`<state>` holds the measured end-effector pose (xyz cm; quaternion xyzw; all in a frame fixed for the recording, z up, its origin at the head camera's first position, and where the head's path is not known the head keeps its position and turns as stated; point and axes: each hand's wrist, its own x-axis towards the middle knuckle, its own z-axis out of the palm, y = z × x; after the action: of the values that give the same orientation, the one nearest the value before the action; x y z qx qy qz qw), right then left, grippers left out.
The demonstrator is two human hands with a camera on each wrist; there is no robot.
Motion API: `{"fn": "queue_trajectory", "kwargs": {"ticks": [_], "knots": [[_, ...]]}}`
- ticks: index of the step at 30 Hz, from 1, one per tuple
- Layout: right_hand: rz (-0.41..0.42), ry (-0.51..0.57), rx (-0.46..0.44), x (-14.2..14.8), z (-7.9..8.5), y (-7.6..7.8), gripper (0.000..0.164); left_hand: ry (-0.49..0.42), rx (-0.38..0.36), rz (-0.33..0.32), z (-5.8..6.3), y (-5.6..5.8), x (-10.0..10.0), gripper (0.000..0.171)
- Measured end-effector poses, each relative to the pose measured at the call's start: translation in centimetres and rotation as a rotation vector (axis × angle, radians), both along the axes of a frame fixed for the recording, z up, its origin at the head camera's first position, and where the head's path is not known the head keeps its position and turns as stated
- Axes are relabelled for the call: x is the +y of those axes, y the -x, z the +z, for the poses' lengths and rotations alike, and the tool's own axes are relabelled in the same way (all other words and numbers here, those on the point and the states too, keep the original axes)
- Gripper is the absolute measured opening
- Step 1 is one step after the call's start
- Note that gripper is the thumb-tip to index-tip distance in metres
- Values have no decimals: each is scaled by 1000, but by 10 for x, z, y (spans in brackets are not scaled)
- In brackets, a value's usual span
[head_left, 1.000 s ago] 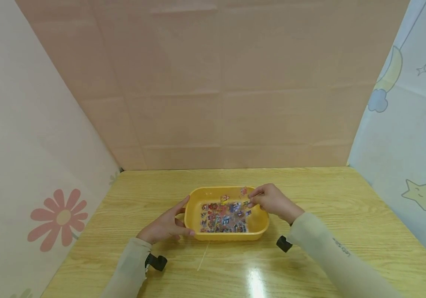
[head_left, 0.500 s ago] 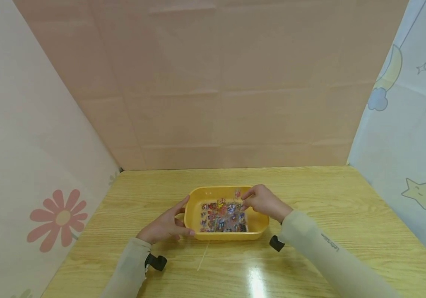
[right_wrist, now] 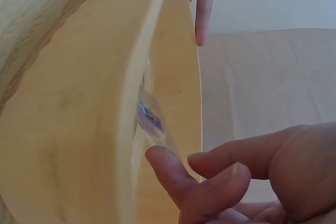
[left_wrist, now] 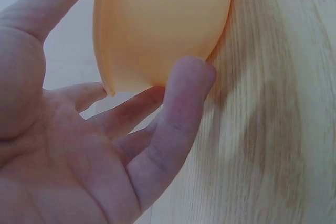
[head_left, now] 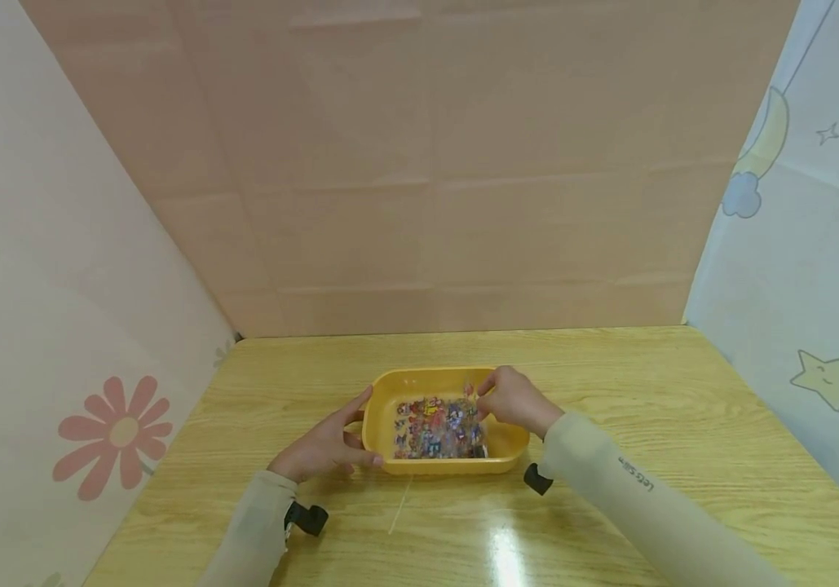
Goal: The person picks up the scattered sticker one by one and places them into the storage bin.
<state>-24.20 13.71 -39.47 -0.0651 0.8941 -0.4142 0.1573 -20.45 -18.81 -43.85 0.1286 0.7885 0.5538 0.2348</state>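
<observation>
A yellow plastic tub rests on the table with clear sheets of colourful cartoon stickers lying in it. My left hand holds the tub's left end, its thumb at the front rim and the other fingers spread along the outer wall. In the left wrist view, the fingertips touch that wall. My right hand reaches over the tub's right end and pinches a clear sticker sheet between thumb and finger. That sheet slants down inside the tub, overlapping the other stickers in the head view.
The tub stands mid-table on a wood-grain top. A plain pinkish backdrop rises behind, with patterned white panels at left and right. A thin pale strip lies in front of the tub.
My right hand has moved left and slightly down with the sticker sheet, which now sits lower, among the others in the tub. The left hand has stayed at the tub's end.
</observation>
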Motion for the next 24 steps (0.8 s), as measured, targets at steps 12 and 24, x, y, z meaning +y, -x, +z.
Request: {"fn": "queue_trajectory", "kwargs": {"ticks": [12, 24], "knots": [[24, -80, 7, 2, -2, -5, 43, 2, -4, 0, -3, 1, 0, 115], [46, -161, 380, 26, -1, -10, 56, 36, 52, 76, -4, -3, -8, 112]]}}
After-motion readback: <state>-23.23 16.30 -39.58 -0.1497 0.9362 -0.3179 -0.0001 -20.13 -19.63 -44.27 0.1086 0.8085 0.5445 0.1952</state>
